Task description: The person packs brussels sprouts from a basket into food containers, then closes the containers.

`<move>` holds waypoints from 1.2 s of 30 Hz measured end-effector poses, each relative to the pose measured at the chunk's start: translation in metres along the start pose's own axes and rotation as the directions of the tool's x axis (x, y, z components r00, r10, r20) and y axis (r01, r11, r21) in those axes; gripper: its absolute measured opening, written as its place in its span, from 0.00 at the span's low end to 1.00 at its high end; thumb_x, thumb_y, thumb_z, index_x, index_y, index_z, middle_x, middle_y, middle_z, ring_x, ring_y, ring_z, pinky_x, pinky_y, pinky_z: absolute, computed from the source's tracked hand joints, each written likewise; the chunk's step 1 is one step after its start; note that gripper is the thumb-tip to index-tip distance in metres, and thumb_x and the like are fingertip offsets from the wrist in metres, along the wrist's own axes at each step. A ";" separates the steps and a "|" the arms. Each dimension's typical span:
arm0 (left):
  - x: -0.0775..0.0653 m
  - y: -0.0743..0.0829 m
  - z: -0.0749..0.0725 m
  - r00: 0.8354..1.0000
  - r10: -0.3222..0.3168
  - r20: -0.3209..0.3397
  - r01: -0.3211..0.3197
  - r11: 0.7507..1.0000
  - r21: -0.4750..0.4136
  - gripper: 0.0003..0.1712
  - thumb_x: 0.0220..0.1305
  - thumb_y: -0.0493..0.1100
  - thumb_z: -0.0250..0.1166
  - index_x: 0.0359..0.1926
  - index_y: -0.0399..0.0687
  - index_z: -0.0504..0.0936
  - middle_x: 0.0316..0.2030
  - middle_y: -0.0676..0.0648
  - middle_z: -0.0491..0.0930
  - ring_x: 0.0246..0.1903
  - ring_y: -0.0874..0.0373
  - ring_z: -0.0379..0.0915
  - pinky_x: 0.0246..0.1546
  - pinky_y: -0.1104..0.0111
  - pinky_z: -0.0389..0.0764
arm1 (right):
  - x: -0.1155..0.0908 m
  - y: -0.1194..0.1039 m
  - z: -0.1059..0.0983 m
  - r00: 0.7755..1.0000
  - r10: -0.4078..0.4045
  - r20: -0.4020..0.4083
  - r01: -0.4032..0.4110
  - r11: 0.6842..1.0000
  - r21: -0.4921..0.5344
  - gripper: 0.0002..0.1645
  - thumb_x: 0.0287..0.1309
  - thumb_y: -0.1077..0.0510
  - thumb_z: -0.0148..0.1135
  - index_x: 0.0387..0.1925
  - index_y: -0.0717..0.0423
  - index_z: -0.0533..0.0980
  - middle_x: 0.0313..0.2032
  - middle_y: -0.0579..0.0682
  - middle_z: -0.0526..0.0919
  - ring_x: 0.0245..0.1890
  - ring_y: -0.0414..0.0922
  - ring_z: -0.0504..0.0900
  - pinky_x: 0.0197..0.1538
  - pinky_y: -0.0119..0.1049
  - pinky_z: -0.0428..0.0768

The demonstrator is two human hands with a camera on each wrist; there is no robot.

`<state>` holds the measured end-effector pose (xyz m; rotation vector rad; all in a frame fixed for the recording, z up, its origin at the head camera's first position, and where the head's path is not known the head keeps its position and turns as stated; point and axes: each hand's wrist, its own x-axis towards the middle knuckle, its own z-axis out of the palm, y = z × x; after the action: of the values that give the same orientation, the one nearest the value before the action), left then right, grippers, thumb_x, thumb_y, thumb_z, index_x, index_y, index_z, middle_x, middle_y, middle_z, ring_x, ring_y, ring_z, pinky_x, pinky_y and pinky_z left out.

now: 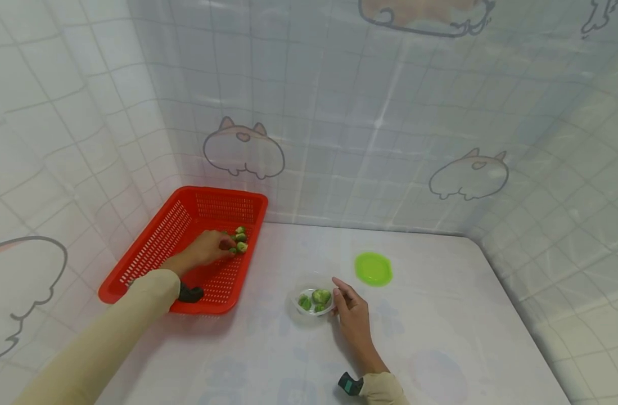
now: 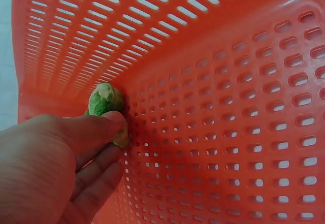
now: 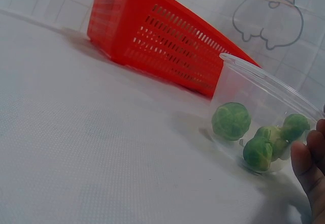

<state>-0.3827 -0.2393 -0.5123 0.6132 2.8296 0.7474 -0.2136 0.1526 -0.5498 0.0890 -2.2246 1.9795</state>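
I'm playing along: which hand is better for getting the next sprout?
Probably the left hand: it's inside the red basket, at the sprouts, while the right hand is beside the clear bowl.

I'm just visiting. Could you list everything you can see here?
Basket: one, red, table's left
Sprouts: at least four, green, in basket
Bowl: one, clear, mid-table
More sprouts: at least three, green, in bowl
Lid: one, lime green, beyond bowl, rightward
Table: one, white, underneath
Walls: three, pale grid, around table
Wristbands: two, dark, on wrists
Sleeves: two, beige, on arms
Left hand: one, bare, pinching a basket sprout
Right hand: one, bare, at bowl's side
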 end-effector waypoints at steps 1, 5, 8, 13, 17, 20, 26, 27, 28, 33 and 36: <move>0.000 0.000 0.000 1.000 -0.001 0.002 0.001 1.000 -0.005 0.13 0.63 0.40 0.71 0.48 0.42 0.87 0.45 0.44 0.87 0.47 0.47 0.80 0.49 0.52 0.81 | 0.000 0.000 0.000 1.000 -0.002 0.002 0.002 1.000 -0.004 0.21 0.73 0.60 0.56 0.63 0.62 0.75 0.35 0.68 0.79 0.26 0.54 0.79 0.32 0.38 0.82; 0.000 0.000 0.000 1.000 -0.009 0.006 0.009 1.000 -0.011 0.13 0.63 0.39 0.71 0.48 0.41 0.87 0.44 0.44 0.87 0.47 0.47 0.81 0.50 0.51 0.82 | 0.001 0.002 0.000 1.000 -0.012 -0.004 0.012 1.000 -0.008 0.21 0.73 0.60 0.56 0.63 0.61 0.76 0.32 0.64 0.80 0.26 0.57 0.79 0.31 0.36 0.82; 0.000 0.001 0.001 1.000 -0.020 0.006 0.020 1.000 -0.012 0.13 0.63 0.39 0.71 0.49 0.40 0.87 0.45 0.43 0.87 0.48 0.46 0.81 0.50 0.50 0.81 | 0.001 0.003 0.001 1.000 -0.009 -0.010 0.009 1.000 0.002 0.21 0.73 0.60 0.57 0.63 0.61 0.76 0.31 0.60 0.79 0.27 0.58 0.78 0.30 0.34 0.81; 0.001 0.002 0.001 1.000 -0.024 0.005 0.024 1.000 -0.005 0.13 0.64 0.39 0.70 0.49 0.40 0.86 0.45 0.42 0.86 0.49 0.45 0.81 0.52 0.49 0.80 | 0.001 0.002 0.000 1.000 -0.005 -0.004 0.005 1.000 -0.004 0.21 0.73 0.60 0.56 0.63 0.61 0.75 0.31 0.61 0.79 0.28 0.60 0.78 0.30 0.34 0.81; 0.001 0.002 0.001 1.000 -0.012 0.001 0.012 1.000 0.003 0.13 0.64 0.39 0.70 0.48 0.41 0.87 0.45 0.42 0.87 0.48 0.46 0.80 0.51 0.49 0.80 | 0.001 0.001 -0.001 1.000 -0.003 0.003 0.003 1.000 -0.020 0.21 0.74 0.59 0.56 0.63 0.61 0.75 0.33 0.64 0.80 0.28 0.58 0.79 0.32 0.37 0.82; 0.000 0.002 0.001 1.000 -0.004 -0.002 0.004 1.000 0.005 0.12 0.64 0.39 0.70 0.48 0.41 0.87 0.45 0.43 0.87 0.47 0.47 0.80 0.50 0.49 0.81 | 0.001 0.001 -0.001 1.000 0.006 0.008 -0.006 1.000 -0.023 0.21 0.74 0.59 0.56 0.64 0.61 0.75 0.34 0.66 0.80 0.28 0.56 0.80 0.33 0.39 0.83; -0.002 0.002 -0.003 0.999 -0.030 -0.023 0.029 0.999 -0.035 0.13 0.64 0.40 0.70 0.49 0.45 0.87 0.48 0.44 0.86 0.49 0.47 0.80 0.52 0.50 0.81 | 0.001 -0.001 0.001 1.000 0.027 0.009 -0.027 1.000 -0.014 0.21 0.74 0.59 0.56 0.64 0.61 0.75 0.36 0.69 0.79 0.29 0.56 0.79 0.34 0.39 0.83; -0.002 0.003 -0.004 0.999 -0.042 -0.026 0.041 0.998 -0.048 0.13 0.65 0.40 0.70 0.50 0.45 0.87 0.48 0.44 0.86 0.50 0.47 0.80 0.53 0.50 0.81 | 0.001 -0.001 0.001 1.000 0.028 0.007 -0.028 0.999 -0.017 0.21 0.74 0.59 0.56 0.64 0.61 0.75 0.36 0.69 0.79 0.29 0.57 0.79 0.33 0.39 0.83; -0.003 0.003 -0.005 0.999 -0.045 -0.028 0.044 0.997 -0.058 0.13 0.65 0.40 0.70 0.50 0.45 0.87 0.49 0.43 0.86 0.51 0.47 0.80 0.54 0.49 0.81 | 0.001 -0.001 0.001 1.000 0.027 0.007 -0.027 0.999 -0.018 0.21 0.74 0.59 0.56 0.64 0.61 0.75 0.35 0.69 0.79 0.29 0.57 0.79 0.33 0.39 0.83; -0.004 0.007 -0.010 0.997 -0.058 -0.050 0.053 0.994 -0.095 0.14 0.66 0.40 0.69 0.51 0.45 0.86 0.50 0.43 0.86 0.52 0.46 0.80 0.55 0.48 0.80 | 0.001 -0.001 0.001 1.000 0.026 0.002 -0.026 1.000 -0.011 0.21 0.74 0.59 0.56 0.64 0.60 0.75 0.34 0.67 0.79 0.28 0.60 0.79 0.33 0.38 0.82; -0.005 0.009 -0.012 0.997 -0.053 -0.065 0.046 0.993 -0.105 0.14 0.66 0.39 0.69 0.51 0.44 0.86 0.50 0.43 0.85 0.52 0.46 0.80 0.56 0.47 0.79 | 0.001 -0.001 0.001 1.000 0.029 0.000 -0.029 1.000 -0.006 0.21 0.74 0.60 0.56 0.64 0.60 0.75 0.33 0.65 0.79 0.28 0.61 0.79 0.32 0.38 0.83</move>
<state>-0.3779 -0.2402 -0.4973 0.5101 2.8333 0.9151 -0.2146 0.1514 -0.5491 0.0569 -2.2445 1.9875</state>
